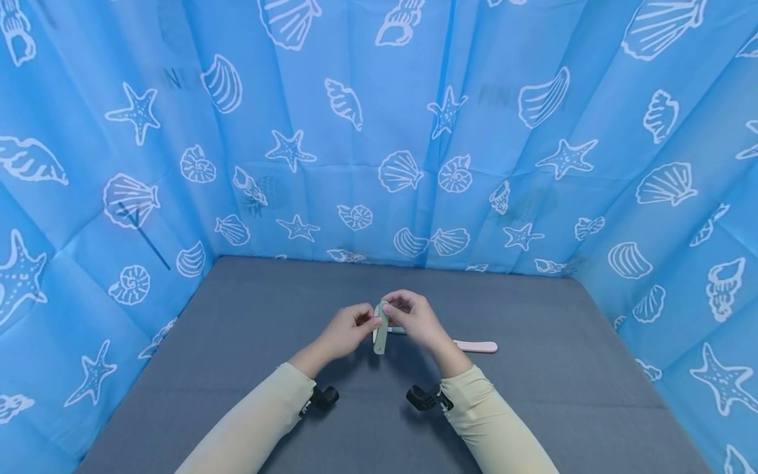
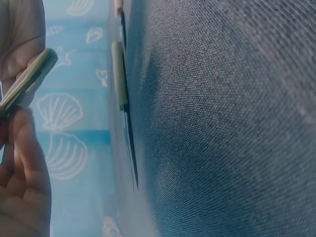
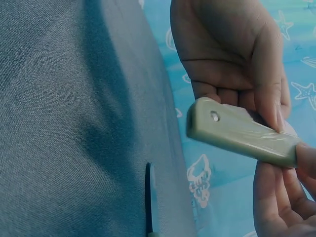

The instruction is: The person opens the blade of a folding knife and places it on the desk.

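Observation:
Between my two hands is a light green folding knife (image 1: 381,339), standing nearly upright above the table in the head view. Thumb and fingers of my left hand (image 1: 348,330) pinch it from the left. My right hand (image 1: 414,320) grips its upper end from the other side. A pale blade edge shows along the green handle. In the right wrist view, the knife (image 3: 239,134) shows a small hole near one end of its handle, with the left thumb pressed along it. The left wrist view shows the knife (image 2: 29,81) edge-on.
Behind the hands, a green-handled knife (image 2: 120,74) lies on the grey table (image 1: 266,296). A pink handle (image 1: 476,346) lies to the right, partly hidden by the right wrist. Blue shell-print curtains (image 1: 367,145) enclose the table's back and sides.

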`<action>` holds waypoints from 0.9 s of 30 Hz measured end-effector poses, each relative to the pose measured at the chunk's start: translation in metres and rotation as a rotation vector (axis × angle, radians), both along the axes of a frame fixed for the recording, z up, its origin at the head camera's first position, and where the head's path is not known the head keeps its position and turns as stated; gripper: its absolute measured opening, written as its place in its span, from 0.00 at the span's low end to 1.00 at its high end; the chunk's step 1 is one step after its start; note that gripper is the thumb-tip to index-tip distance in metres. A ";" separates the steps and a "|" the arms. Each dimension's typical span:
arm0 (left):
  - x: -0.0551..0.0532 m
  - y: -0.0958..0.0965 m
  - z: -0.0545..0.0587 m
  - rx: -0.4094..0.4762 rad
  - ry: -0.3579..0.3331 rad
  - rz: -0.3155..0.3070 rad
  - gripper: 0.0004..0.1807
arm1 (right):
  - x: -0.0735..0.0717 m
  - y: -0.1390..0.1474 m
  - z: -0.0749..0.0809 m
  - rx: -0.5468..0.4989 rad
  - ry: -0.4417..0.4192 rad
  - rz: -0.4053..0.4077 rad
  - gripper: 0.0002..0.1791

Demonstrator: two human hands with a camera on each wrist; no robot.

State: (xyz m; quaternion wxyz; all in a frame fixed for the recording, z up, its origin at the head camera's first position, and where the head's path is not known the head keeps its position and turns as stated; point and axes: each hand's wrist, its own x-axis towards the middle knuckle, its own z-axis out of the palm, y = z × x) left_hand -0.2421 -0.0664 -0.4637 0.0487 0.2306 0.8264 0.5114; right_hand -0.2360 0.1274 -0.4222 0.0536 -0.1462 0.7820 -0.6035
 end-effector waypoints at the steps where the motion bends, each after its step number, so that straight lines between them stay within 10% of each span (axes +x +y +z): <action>1: 0.000 0.000 0.000 0.019 0.006 0.011 0.12 | -0.002 0.001 -0.003 -0.008 -0.002 -0.010 0.13; 13: -0.001 -0.007 -0.003 0.189 0.024 0.114 0.10 | -0.004 0.011 -0.012 -0.101 -0.008 -0.076 0.15; 22: 0.017 -0.017 0.029 0.342 0.028 0.199 0.11 | -0.005 0.023 -0.013 -0.172 -0.066 -0.086 0.14; 27: 0.015 -0.019 0.026 0.416 0.028 0.250 0.11 | -0.004 0.030 -0.017 -0.189 -0.080 -0.074 0.13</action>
